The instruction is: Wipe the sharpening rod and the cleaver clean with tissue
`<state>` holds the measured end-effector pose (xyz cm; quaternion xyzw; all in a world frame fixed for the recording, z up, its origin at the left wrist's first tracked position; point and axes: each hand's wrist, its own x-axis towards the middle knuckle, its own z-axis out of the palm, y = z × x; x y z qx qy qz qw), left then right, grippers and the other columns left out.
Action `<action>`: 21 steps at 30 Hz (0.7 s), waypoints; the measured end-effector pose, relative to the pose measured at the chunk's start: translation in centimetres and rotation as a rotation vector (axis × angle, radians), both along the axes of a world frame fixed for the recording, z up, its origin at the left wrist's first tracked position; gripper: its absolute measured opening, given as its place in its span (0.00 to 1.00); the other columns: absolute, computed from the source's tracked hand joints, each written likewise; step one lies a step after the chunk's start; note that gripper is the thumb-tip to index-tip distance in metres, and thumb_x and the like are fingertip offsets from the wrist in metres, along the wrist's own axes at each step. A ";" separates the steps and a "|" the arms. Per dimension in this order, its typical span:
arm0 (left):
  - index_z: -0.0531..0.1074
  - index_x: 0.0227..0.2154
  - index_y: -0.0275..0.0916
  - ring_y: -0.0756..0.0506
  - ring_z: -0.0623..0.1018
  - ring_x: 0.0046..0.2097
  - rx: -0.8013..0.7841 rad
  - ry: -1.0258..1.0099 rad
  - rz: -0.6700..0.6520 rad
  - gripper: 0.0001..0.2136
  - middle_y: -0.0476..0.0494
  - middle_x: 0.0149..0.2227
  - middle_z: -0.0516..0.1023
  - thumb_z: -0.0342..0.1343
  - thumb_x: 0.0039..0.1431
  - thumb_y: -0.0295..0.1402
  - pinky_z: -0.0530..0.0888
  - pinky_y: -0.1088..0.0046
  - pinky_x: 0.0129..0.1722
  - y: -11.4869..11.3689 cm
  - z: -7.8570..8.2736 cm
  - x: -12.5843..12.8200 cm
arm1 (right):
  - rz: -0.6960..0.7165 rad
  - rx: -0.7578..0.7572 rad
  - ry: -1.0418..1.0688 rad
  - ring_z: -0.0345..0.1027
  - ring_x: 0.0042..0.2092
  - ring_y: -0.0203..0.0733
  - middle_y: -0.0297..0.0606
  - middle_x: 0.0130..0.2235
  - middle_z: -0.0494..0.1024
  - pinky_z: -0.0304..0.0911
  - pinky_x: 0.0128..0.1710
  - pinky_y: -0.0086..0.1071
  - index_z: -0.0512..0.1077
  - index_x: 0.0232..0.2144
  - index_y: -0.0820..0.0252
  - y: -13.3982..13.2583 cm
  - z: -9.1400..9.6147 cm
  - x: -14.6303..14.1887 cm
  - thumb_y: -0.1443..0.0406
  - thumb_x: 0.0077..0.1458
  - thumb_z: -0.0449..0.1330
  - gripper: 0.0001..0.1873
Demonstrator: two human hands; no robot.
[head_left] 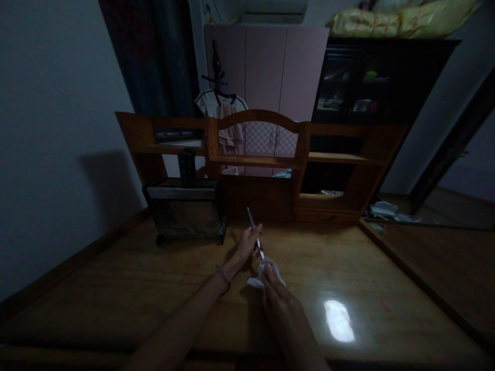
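My left hand [247, 243] is closed around the middle of a slim, long metal utensil [251, 218]. Its grey far end points up and away from me, and a shinier stretch shows between my two hands; the exact kind is hard to make out in the dim light. In my right hand [279, 291] is a crumpled white tissue [266, 265], wrapped about the near end of the utensil. That end is hidden under the tissue and fingers. Both hands are over the wooden tabletop [185, 293], a little right of centre.
A black heater-like appliance [185, 211] stands at the left on the table. Behind it runs a wooden shelf unit [257, 162] along the back edge. Glare [339, 320] shines on the tabletop at the right. A raised wooden rim [417, 278] borders the right side.
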<state>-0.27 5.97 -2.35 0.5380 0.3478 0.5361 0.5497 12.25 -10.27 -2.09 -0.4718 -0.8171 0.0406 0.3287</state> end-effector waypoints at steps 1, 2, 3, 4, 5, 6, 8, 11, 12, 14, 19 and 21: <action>0.62 0.35 0.38 0.55 0.59 0.09 -0.009 0.006 -0.002 0.20 0.54 0.15 0.69 0.48 0.56 0.53 0.55 0.82 0.09 0.0 0.0 -0.1 | 0.008 -0.004 -0.005 0.43 0.64 0.46 0.42 0.64 0.53 0.55 0.60 0.42 0.51 0.62 0.57 -0.1 0.0 0.0 0.77 0.57 0.45 0.32; 0.62 0.35 0.38 0.55 0.59 0.09 -0.020 0.012 -0.004 0.20 0.54 0.16 0.69 0.48 0.55 0.53 0.55 0.82 0.09 0.0 0.0 -0.1 | 0.017 -0.008 -0.014 0.42 0.64 0.46 0.43 0.64 0.53 0.55 0.60 0.42 0.52 0.62 0.58 -0.2 -0.1 0.1 0.78 0.57 0.45 0.32; 0.62 0.35 0.38 0.56 0.59 0.09 -0.031 0.016 -0.005 0.21 0.54 0.16 0.69 0.48 0.55 0.53 0.55 0.82 0.09 -0.1 0.0 -0.2 | 0.026 -0.016 -0.025 0.42 0.64 0.46 0.44 0.64 0.53 0.55 0.59 0.41 0.54 0.62 0.59 -0.5 0.0 0.3 0.78 0.57 0.45 0.31; 0.62 0.35 0.38 0.56 0.58 0.09 -0.039 0.019 -0.005 0.21 0.54 0.16 0.69 0.48 0.55 0.54 0.55 0.82 0.09 -0.1 0.0 -0.2 | 0.035 -0.026 -0.039 0.42 0.64 0.46 0.44 0.63 0.54 0.56 0.59 0.40 0.55 0.61 0.59 -0.8 0.0 0.5 0.78 0.56 0.46 0.30; 0.62 0.35 0.38 0.56 0.58 0.09 -0.046 0.023 -0.004 0.21 0.54 0.15 0.69 0.48 0.55 0.54 0.55 0.82 0.09 0.0 0.1 -0.2 | 0.049 -0.036 -0.053 0.43 0.64 0.46 0.44 0.63 0.54 0.57 0.58 0.39 0.57 0.60 0.60 -1.2 0.2 0.8 0.77 0.56 0.46 0.30; 0.62 0.34 0.38 0.56 0.58 0.09 -0.049 0.027 -0.003 0.21 0.54 0.15 0.69 0.48 0.55 0.54 0.55 0.82 0.09 0.0 0.1 -0.3 | 0.061 -0.048 -0.069 0.44 0.63 0.46 0.44 0.63 0.55 0.57 0.58 0.38 0.58 0.60 0.60 -1.5 0.4 1.1 0.77 0.56 0.46 0.29; 0.62 0.34 0.38 0.56 0.58 0.09 -0.049 0.025 0.002 0.21 0.54 0.15 0.69 0.47 0.54 0.55 0.55 0.82 0.09 0.0 0.1 -0.2 | 0.092 -0.077 -0.100 0.46 0.63 0.45 0.45 0.62 0.56 0.57 0.57 0.36 0.61 0.58 0.61 -2.2 1.0 1.6 0.76 0.56 0.48 0.28; 0.62 0.34 0.38 0.56 0.58 0.09 -0.044 0.011 0.007 0.22 0.54 0.15 0.68 0.47 0.55 0.55 0.54 0.82 0.09 0.0 0.1 -0.2 | 0.129 -0.084 -0.107 0.49 0.62 0.46 0.47 0.61 0.57 0.58 0.56 0.34 0.63 0.57 0.63 -3.1 1.7 2.4 0.76 0.55 0.49 0.26; 0.62 0.34 0.38 0.56 0.58 0.09 -0.040 0.004 0.004 0.22 0.54 0.15 0.68 0.47 0.55 0.54 0.54 0.82 0.09 0.0 0.0 -0.2 | 0.137 -0.077 -0.104 0.50 0.61 0.47 0.47 0.61 0.58 0.59 0.56 0.34 0.64 0.56 0.64 -3.3 1.6 2.7 0.75 0.54 0.50 0.26; 0.62 0.35 0.38 0.56 0.58 0.09 -0.040 -0.010 -0.014 0.22 0.55 0.16 0.68 0.47 0.55 0.54 0.53 0.82 0.09 0.1 -0.2 -0.2 | 0.149 -0.056 -0.088 0.53 0.60 0.47 0.47 0.60 0.60 0.60 0.54 0.34 0.66 0.55 0.63 -3.7 1.2 3.2 0.74 0.54 0.52 0.25; 0.62 0.38 0.38 0.57 0.57 0.10 -0.087 -0.032 -0.054 0.22 0.55 0.16 0.67 0.48 0.54 0.54 0.51 0.82 0.10 0.2 -0.3 -0.2 | 0.111 -0.079 0.067 0.68 0.51 0.45 0.37 0.54 0.69 0.66 0.49 0.31 0.71 0.50 0.53 -4.7 -0.1 5.0 0.70 0.56 0.54 0.20; 0.62 0.40 0.37 0.57 0.56 0.10 -0.103 -0.030 -0.062 0.22 0.55 0.16 0.68 0.52 0.53 0.52 0.50 0.82 0.10 0.1 -0.1 -0.2 | 0.080 -0.110 0.122 0.71 0.48 0.44 0.36 0.52 0.72 0.68 0.46 0.30 0.71 0.50 0.50 -4.9 0.2 5.7 0.67 0.58 0.54 0.18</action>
